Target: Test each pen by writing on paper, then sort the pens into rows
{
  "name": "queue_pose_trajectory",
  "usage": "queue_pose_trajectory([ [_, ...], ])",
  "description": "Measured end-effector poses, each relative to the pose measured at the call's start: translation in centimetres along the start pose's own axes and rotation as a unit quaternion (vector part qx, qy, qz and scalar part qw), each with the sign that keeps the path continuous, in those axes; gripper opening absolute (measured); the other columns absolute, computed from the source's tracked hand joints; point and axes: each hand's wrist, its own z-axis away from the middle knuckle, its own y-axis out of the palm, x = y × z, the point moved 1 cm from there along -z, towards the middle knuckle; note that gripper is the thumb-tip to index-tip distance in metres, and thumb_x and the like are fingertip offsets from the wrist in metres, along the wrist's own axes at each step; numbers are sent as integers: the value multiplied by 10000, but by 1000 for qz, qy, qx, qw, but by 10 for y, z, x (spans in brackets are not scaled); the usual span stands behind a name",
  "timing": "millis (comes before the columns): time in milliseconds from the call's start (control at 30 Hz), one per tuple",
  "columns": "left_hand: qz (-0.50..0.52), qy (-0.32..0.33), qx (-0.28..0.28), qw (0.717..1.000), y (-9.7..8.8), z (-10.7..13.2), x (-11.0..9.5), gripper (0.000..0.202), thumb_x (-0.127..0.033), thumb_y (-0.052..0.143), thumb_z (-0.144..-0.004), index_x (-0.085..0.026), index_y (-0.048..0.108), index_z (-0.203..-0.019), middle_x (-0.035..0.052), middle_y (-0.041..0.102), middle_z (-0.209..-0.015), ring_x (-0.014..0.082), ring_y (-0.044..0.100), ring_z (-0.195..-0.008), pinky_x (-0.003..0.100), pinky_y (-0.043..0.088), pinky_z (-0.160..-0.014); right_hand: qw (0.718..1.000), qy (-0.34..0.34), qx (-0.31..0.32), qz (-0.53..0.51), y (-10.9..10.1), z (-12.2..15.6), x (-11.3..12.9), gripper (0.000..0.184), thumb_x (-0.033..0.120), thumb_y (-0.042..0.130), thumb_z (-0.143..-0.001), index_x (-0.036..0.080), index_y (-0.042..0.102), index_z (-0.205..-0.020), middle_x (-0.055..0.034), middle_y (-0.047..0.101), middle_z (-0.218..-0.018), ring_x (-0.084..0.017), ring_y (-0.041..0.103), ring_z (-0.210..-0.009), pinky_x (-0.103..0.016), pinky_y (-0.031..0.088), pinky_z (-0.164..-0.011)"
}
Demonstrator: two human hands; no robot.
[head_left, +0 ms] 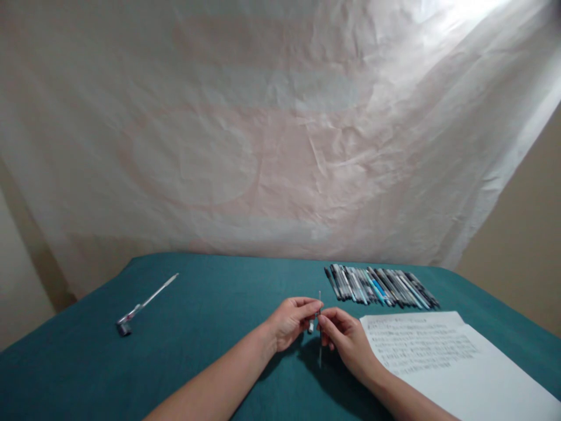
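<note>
A thin rod that looks like a pen refill (319,354) stands upright between my hands, just above the cloth. My left hand (289,323) pinches it near the top, thumb and index finger pressed together. Lower down, the fingertips of my right hand (344,334) close on the same rod. A small white-tipped piece (311,326) shows below my left fingertips; its kind and whether it is gripped are unclear.
A row of many pens (379,286) lies at the back right on the green tablecloth (210,310). White sheets with handwritten lines (473,380) lie right of my right hand. A slender white stick with a dark end (151,301) rests far left. A pale sheet (263,146) hangs behind.
</note>
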Motion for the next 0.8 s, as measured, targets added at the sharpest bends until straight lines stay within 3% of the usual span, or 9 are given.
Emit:
queue_pose_trajectory([
  [233,-73,24,-18,997,1,2,1,307,-365,685,-607,-115,591,-758,20,554,-693,88,486,-607,205,346,-572,998,-4,-27,-53,0,-3,-4,219,381,555,-752,194,487,-845,37,532,-613,-90,484,-454,-201,361,-412],
  [367,-193,34,-22,980,-2,0,-8,322,-424,621,-646,-122,607,-758,15,559,-669,93,469,-582,203,330,-548,996,-1,-41,-83,-1,-5,-9,307,359,596,-725,218,413,-927,44,555,-620,-105,518,-478,-203,374,-417],
  [467,-363,69,-63,927,-15,-1,-24,330,-457,566,-674,-132,617,-707,14,554,-615,114,467,-573,215,322,-544,995,-1,-52,-82,-3,-6,-10,346,368,610,-707,214,409,-942,34,569,-648,-110,534,-501,-205,386,-424],
  [567,-564,120,-135,806,-34,3,-40,289,-447,610,-621,-158,608,-613,39,576,-634,153,497,-633,232,307,-573,995,0,-60,-76,-4,-8,-11,365,377,615,-697,203,419,-950,25,565,-656,-115,538,-512,-207,389,-418],
  [633,-636,103,-170,746,-45,7,-46,308,-471,638,-568,-168,603,-605,53,584,-639,170,512,-636,237,296,-567,995,1,-60,-75,-5,-8,-12,369,379,617,-692,200,429,-954,20,565,-664,-117,539,-519,-209,393,-418],
  [700,-667,54,-171,723,-51,11,-47,336,-488,668,-502,-173,598,-594,53,580,-613,174,517,-602,236,285,-539,995,3,-58,-75,-4,-8,-14,369,382,620,-687,203,440,-954,19,568,-673,-117,540,-524,-211,397,-422],
  [800,-678,4,-148,720,-52,14,-41,296,-447,681,-477,-175,567,-503,33,544,-512,162,499,-521,235,267,-503,995,8,-59,-74,-4,-8,-15,361,401,622,-677,206,463,-937,17,570,-676,-125,547,-533,-216,404,-422],
])
